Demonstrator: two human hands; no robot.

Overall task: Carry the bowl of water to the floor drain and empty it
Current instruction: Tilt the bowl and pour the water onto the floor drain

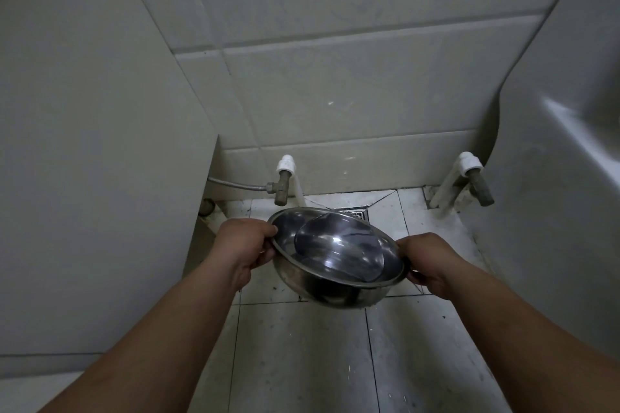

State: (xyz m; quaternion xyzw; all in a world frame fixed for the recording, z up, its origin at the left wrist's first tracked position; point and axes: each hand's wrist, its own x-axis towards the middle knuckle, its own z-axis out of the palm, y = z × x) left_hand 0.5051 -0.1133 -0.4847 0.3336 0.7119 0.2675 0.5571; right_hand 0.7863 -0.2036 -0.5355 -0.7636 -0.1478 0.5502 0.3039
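Tiled floor (302,362), pale walls, two pipe taps. Steel bowl (335,261) of water held over drain (354,213), left hand (246,245) and right hand (429,261) each pinching rim. Tipped too fast or short: likely splash beyond grate, across feet.

Walls (335,94) clad in large pale tiles with dark grout lines, meeting at a corner on the left. Floor (302,345) of pale square tiles, soiled, with dark specks and grime along the joints. Two capped pipe stubs with valves (285,178) (476,178) at skirting level; a braided hose (235,183) runs left. White fixture (570,178) at right. Lighting dim.
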